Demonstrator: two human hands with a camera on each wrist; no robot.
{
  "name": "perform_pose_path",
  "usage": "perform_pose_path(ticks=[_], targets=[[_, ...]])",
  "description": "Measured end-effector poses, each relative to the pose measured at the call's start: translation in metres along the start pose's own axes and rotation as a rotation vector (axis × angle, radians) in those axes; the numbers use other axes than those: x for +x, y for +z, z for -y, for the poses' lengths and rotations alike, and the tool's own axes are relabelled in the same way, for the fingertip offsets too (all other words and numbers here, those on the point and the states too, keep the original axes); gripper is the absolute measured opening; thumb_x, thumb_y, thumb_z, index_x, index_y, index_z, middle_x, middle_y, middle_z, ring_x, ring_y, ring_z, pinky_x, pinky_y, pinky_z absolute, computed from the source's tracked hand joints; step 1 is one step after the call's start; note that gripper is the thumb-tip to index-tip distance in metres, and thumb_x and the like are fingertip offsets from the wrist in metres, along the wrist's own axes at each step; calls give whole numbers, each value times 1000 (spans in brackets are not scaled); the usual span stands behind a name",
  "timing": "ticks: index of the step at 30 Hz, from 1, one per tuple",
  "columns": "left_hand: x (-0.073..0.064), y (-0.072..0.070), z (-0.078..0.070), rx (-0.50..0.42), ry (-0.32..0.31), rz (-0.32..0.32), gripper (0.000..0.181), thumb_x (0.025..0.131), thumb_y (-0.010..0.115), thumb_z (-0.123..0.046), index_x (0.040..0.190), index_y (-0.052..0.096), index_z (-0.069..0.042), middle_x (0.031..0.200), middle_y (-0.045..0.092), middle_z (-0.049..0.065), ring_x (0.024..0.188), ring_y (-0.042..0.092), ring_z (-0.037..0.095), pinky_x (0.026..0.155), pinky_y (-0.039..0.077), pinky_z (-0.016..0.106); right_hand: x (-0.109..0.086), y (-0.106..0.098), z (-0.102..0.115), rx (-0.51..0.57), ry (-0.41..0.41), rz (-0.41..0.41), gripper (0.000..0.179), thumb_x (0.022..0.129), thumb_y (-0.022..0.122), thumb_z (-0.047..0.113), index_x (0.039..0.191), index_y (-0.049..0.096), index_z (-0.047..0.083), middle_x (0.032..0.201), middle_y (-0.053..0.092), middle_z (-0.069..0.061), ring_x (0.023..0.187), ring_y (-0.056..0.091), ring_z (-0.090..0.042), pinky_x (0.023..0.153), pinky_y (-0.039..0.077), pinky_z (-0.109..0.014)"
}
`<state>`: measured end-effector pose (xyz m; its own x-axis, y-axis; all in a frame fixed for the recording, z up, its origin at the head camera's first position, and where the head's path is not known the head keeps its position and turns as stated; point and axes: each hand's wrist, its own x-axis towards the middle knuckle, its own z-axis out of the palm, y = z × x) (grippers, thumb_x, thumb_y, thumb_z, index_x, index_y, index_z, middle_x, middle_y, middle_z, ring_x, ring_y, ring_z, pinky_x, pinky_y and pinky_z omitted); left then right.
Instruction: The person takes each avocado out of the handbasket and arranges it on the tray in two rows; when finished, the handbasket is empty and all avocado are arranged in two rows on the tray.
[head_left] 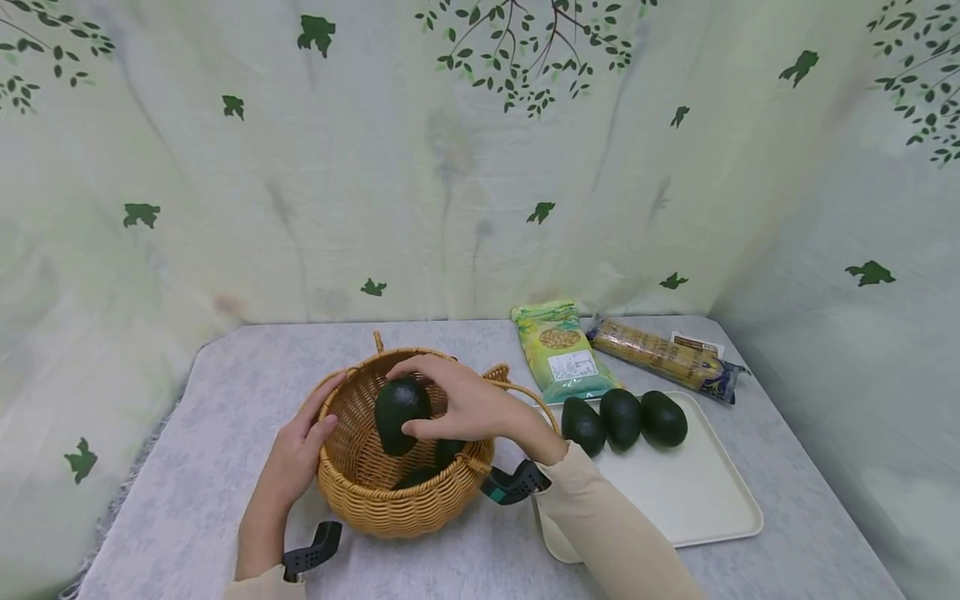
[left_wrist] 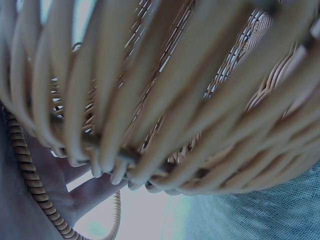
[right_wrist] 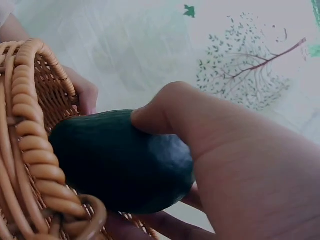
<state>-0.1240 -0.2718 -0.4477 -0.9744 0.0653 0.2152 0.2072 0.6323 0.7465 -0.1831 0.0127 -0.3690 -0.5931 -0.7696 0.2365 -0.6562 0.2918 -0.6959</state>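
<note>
My right hand (head_left: 457, 400) grips a dark green avocado (head_left: 401, 414) over the mouth of a round wicker basket (head_left: 405, 512). In the right wrist view the thumb lies along the top of the avocado (right_wrist: 120, 160), with fingers beneath it, and the basket rim (right_wrist: 40, 145) is close beside. My left hand (head_left: 296, 446) holds the basket's left rim, thumb toward the inside; the left wrist view shows the woven wall (left_wrist: 165, 100) filling most of the frame. Down in the basket more dark avocados (head_left: 448, 451) are partly hidden by the front rim.
Right of the basket, a white tray (head_left: 675, 492) bears three avocados (head_left: 620, 419) along its back edge. Behind it are a green-yellow bag (head_left: 562, 350) with a white label and a long clear-and-blue packet (head_left: 663, 357). A patterned curtain (head_left: 465, 183) hangs behind the table.
</note>
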Motion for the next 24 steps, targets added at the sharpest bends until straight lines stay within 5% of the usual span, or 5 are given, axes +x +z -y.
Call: perform_pose_path(ticks=[7,24], targets=[[0,1,1,-4,12,-9,54,111,44,-27,162,32,-37,165,36,14,144,40,51,105,34,79,-10,-1,-1,108,-22,-64,54,93,76,24,143,56,22,141,56,1,114,58,-12,83,59,-24],[1,1,2,-9,42,-27,53,111,44,-25,162,34,-36,165,38,12,143,42,50,105,36,78,-35,-10,0,215,-20,-195,57,93,77,18,146,56,20,142,55,3,106,61,-14,78,62,-30]])
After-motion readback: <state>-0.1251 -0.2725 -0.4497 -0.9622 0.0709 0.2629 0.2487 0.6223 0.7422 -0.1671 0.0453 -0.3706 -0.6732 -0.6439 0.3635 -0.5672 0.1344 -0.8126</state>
